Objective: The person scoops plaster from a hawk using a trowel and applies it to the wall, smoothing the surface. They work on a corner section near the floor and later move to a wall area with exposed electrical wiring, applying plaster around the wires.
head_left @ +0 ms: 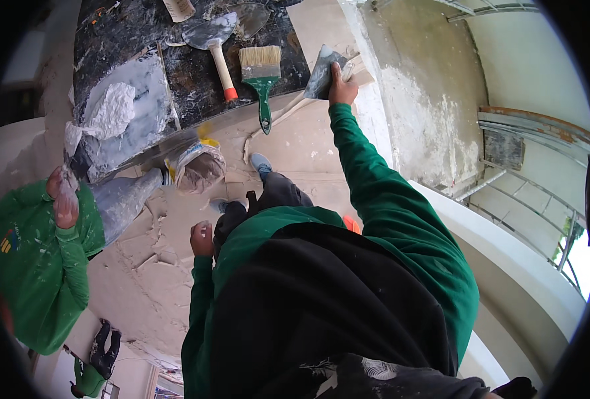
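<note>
My right hand [341, 86] reaches forward and grips a trowel [320, 74] with a flat grey blade and a pale handle, thumb against the blade. The trowel is over a pale surface past the right end of the dark worktable [195, 100]; I cannot tell if it touches. Low beside my leg, my left hand [202, 238] is closed, with whitish smears on it; its palm side is hidden. Nearest the trowel on the table is a wide green-handled brush [261, 76], its handle overhanging the near edge. Left of it lies a round-bladed scraper [216, 50] with a red-tipped handle.
A plaster-smeared board [138, 100] with a crumpled white plastic bag [112, 110] lies on the table's left. An open sack [200, 169] stands below. A co-worker in green [42, 246] works at left; another person [99, 362] is farther off. Metal scaffolding [527, 193] stands right.
</note>
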The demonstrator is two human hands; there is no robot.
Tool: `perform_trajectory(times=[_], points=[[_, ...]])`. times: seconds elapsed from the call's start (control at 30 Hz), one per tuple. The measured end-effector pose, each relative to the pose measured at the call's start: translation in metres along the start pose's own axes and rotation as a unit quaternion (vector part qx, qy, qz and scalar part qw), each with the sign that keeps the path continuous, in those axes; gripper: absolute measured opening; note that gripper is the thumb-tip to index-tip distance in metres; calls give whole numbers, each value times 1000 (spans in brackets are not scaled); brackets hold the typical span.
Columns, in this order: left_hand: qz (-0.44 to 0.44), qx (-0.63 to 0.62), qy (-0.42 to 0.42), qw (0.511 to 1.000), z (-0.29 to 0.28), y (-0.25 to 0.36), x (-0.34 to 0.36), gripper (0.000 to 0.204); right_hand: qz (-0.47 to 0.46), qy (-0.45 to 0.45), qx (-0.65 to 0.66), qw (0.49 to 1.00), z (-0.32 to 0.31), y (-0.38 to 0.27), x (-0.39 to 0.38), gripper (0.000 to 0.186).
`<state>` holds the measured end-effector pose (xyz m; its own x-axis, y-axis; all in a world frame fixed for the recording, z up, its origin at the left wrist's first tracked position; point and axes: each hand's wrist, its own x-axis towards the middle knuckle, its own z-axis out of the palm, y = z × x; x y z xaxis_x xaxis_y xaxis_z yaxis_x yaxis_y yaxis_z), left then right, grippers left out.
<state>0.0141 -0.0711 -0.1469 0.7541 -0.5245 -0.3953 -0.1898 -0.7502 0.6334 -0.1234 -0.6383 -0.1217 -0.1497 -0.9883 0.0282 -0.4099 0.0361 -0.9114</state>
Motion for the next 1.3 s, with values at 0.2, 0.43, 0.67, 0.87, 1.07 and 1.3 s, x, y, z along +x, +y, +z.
perform_trajectory(times=[0.2,0.43,0.67,0.87,1.07,1.3], points=[[-181,79,-70,978,2,-180,-157,28,16,48,-1,999,30,3,-4,53],[-76,62,-23,995,23,-233,-176,31,-59,52,-81,994,24,21,-15,51],[-175,-86,5,981,19,-180,-110,36,-50,-153,-322,933,-46,79,-65,61],[64,230,-131,962,23,-218,-118,28,-76,-93,-110,987,-105,81,-34,23],[56,135,-152,977,11,-241,-124,22,-293,-225,22,929,-32,-1,19,36],[85,195,-135,968,-15,-228,-165,30,-561,-409,-129,708,-13,-13,28,64]])
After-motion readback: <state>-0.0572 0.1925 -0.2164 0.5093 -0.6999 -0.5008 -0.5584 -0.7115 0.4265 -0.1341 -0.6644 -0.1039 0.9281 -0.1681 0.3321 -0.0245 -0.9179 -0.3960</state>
